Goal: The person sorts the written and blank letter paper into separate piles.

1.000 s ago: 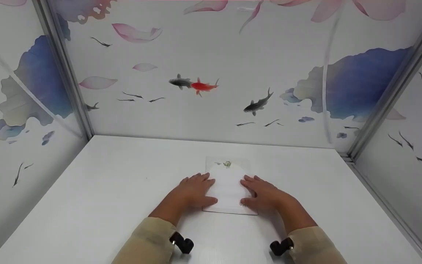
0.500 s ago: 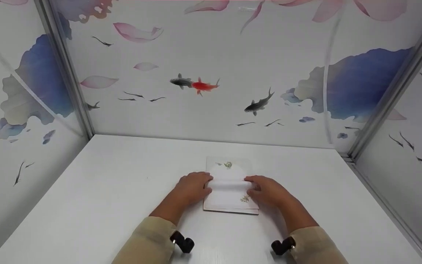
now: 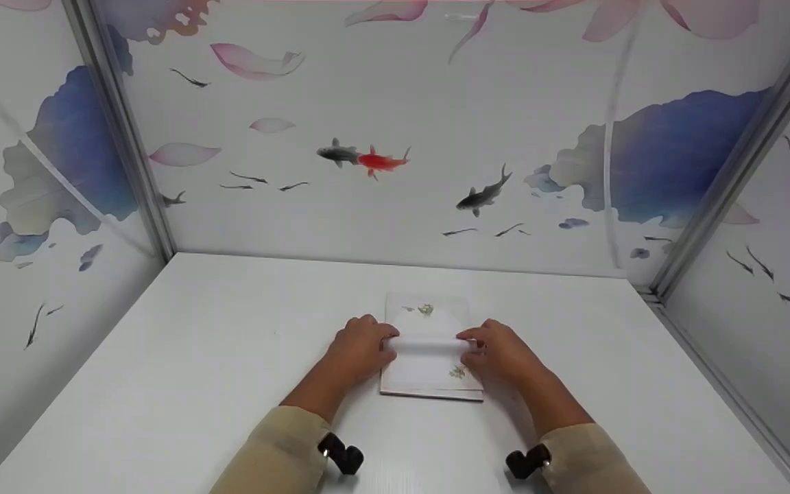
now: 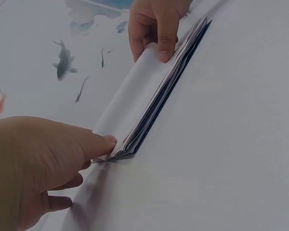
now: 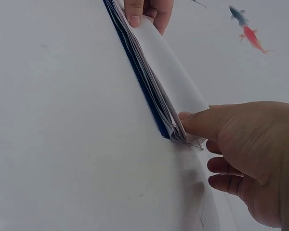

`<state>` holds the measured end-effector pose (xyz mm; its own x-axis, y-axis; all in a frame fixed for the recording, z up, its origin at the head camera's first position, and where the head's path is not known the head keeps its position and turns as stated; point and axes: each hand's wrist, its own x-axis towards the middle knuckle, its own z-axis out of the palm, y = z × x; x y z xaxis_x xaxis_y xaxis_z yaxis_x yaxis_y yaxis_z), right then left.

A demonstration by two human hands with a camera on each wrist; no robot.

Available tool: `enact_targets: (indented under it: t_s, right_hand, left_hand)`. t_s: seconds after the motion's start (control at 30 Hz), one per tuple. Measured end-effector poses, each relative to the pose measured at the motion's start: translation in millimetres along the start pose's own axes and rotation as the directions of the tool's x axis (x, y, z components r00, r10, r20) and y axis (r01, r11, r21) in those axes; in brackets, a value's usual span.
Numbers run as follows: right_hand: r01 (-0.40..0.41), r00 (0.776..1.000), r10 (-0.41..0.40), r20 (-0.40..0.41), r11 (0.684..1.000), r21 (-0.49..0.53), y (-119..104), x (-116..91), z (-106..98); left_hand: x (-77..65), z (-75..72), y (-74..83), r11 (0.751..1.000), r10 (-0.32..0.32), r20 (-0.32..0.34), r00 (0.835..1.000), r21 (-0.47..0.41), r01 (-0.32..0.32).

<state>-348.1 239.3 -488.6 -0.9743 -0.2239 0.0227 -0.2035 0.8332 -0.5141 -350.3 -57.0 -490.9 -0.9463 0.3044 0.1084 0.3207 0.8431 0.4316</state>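
Observation:
A pad of white paper (image 3: 429,376) with small greenish floral prints lies on the white table. Its layered sheets (image 4: 172,72) and dark blue bottom edge (image 5: 151,106) show in the wrist views. Across its middle the top sheet (image 3: 426,343) bulges up in a rounded ridge. My left hand (image 3: 361,348) pinches that sheet at its left side, thumb on the near face and fingers behind. Opposite it, my right hand (image 3: 501,351) pinches the right side the same way. The fingertips behind the ridge are partly hidden.
The white table (image 3: 230,357) extends around the pad on all sides. White panels with fish and lotus prints (image 3: 381,161) stand behind and at both sides, joined by metal posts (image 3: 127,137). A black wrist device (image 3: 342,454) sits at each beige sleeve.
A second ago both hands lay spread on the pad's sides, the sheet flat. The fingers and thumbs have since drawn together on its edges, and a ridge has risen across the sheet.

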Motion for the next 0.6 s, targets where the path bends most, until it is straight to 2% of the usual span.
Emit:
enact_targets:
  t_s: [0.13,0.23,0.37,0.47,0.6]
  right_hand:
    - [-0.008,1.0,0.008,-0.002,1.0,0.011,-0.1,2.2,0.4]
    - [-0.031,0.999,0.031,-0.013,0.998,0.048,-1.5,3.2,0.6]
    - [-0.113,0.992,0.118,-0.033,0.987,0.116,-4.4,4.1,0.9]
    - [-0.192,0.976,0.208,-0.059,0.961,0.198,-6.9,4.9,0.2]
    - [-0.272,0.945,0.319,-0.069,0.888,0.372,-9.8,6.4,-1.6]
  left_hand:
    - [-1.3,-0.8,1.4,1.0,-0.004,0.001,1.0,-0.013,0.004]
    - [-1.3,-0.5,2.1,0.999,-0.034,0.012,0.999,-0.029,0.034]
    - [0.6,0.4,3.1,0.992,-0.077,0.008,0.997,-0.102,0.078]
    - [3.6,1.4,4.1,0.97,-0.125,-0.02,0.992,-0.21,0.118]
    - [7.8,2.4,5.6,0.914,-0.209,-0.054,0.976,-0.366,0.175]
